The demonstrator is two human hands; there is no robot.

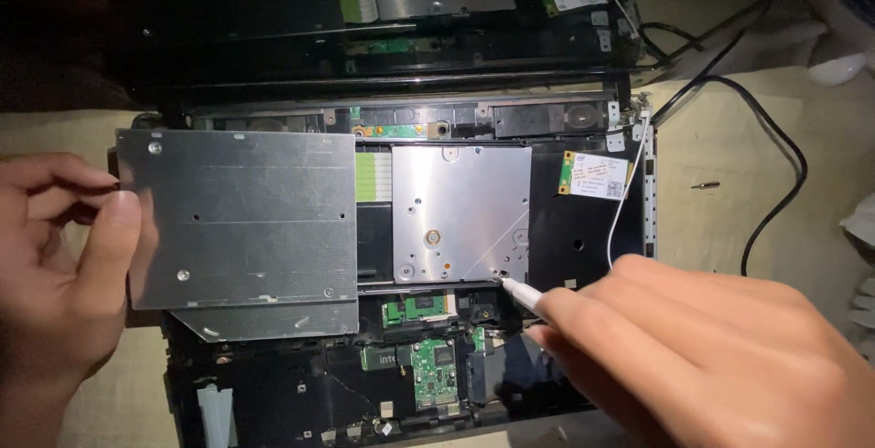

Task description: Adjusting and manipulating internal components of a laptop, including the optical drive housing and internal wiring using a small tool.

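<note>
Right hand (693,348) grips a white-tipped screwdriver (521,291), its long axis slanting up-left, tip on a screw at the lower right corner of the silver metal plate (460,211). Left hand (55,257) pinches the optical drive (241,220) by its left edge, inside the opened laptop chassis (583,229).

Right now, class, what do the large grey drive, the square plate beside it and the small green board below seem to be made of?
Drive: likely brushed sheet metal; dull grey sheen, stamped seams, screw heads.
Square plate: probably polished metal; bright glare and punched holes.
Small green board: looks like circuit-board laminate; green with tiny soldered parts.
</note>
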